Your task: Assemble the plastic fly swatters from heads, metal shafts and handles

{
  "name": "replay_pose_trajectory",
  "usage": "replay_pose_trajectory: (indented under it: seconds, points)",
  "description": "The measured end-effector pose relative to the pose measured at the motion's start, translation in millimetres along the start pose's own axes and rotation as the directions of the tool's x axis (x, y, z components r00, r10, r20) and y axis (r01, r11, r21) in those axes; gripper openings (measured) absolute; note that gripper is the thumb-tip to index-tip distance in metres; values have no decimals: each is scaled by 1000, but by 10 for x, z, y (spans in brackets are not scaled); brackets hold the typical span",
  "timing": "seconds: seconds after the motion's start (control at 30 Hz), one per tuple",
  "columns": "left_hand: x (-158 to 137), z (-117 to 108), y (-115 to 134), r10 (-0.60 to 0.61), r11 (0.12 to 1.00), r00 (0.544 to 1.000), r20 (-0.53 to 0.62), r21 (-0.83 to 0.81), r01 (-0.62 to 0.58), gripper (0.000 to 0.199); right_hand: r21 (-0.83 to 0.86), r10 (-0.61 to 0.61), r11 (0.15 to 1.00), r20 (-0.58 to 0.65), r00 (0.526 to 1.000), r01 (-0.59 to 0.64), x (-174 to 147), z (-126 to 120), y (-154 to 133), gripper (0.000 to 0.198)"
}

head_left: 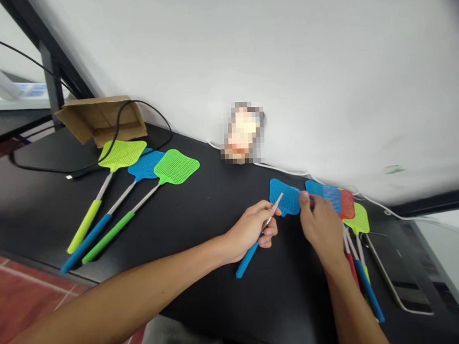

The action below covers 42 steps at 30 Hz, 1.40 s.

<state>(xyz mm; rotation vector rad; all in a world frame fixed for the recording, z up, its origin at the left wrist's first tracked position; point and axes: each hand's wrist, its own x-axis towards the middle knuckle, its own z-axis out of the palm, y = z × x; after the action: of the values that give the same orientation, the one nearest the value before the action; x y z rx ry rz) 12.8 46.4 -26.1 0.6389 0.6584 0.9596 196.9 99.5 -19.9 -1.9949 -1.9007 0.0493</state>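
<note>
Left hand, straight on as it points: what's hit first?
Probably the nearest blue swatter head; the metal rod in the left hand overlaps it in view, though depth is unclear.

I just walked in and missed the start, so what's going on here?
A person's left hand grips a metal rod with a blue handle; the rod's tip shows in front of a blue mesh head. The right hand is at that head's edge, though whether it pinches it is unclear. On the black table, three fly swatters lie to the left and an overlapping pile to the right.
</note>
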Motion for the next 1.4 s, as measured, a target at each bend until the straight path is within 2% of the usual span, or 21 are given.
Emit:
replay_pose_trajectory:
  seconds: [0.13, 0.2, 0.27, 0.37, 0.47, 0.53, 0.57, 0.63, 0.7, 0.77, 0.87, 0.97, 1.1, 1.4]
  points:
    - [-23, 43, -6, -1, 999, 999, -46, 50, 4, 11, -135, -61, 990, -67, 996, 52, 5, 201, -208, 82]
    - [-27, 54, -11, 8, 998, 998, -64, 68, -4, 12, -146, -43, 989, -31, 999, 38, 44, 239, -256, 85]
    - [-24, 55, -12, 12, 997, 997, -73, 72, -7, 13, -125, 13, 992, 57, 998, -5, 111, 228, -219, 80]
    - [-17, 41, -2, 1, 998, 998, -66, 65, 3, 13, -12, 61, 998, 136, 989, -60, 200, 166, -43, 68]
    - [-12, 18, 21, -13, 998, 999, -52, 59, 16, 11, 250, -24, 968, 171, 985, -20, 205, 101, 131, 47]
    - [-9, 3, 37, -23, 998, 999, -43, 55, 26, 12, 519, -76, 854, 198, 977, -39, 163, 57, 174, 48]
    - [-8, -4, 45, -28, 998, 999, -38, 54, 30, 15, 661, -69, 745, 212, 975, -91, 136, 33, 168, 48]
    - [-9, -12, 58, -36, 998, 999, -27, 57, 38, 21, 872, -6, 441, 239, 971, -212, 81, -21, 112, 42]
    - [-13, -13, 68, -44, 996, 999, -12, 74, 45, 24, 952, 28, 158, 262, 965, -263, 37, -71, 27, 35]
    - [-18, -11, 75, -49, 994, 999, 7, 103, 48, 25, 963, 12, 8, 270, 963, -270, 5, -102, -54, 29]
    - [-21, -15, 77, -50, 990, 998, 23, 135, 46, 19, 943, -55, -94, 316, 947, -320, -41, -98, -134, 23]
    - [-18, -30, 72, -72, 988, 997, 30, 138, 68, 19, 900, -132, -163, 387, 913, -405, -94, -57, -176, 25]
    - [-20, -46, 76, -97, 985, 995, 34, 144, 91, 30, 854, -193, -202, 446, 874, -480, -157, -13, -212, 28]
    - [-37, -38, 106, -119, 984, 991, 58, 137, 110, 28, 802, -246, -290, 465, 850, -523, -194, 12, -266, 30]
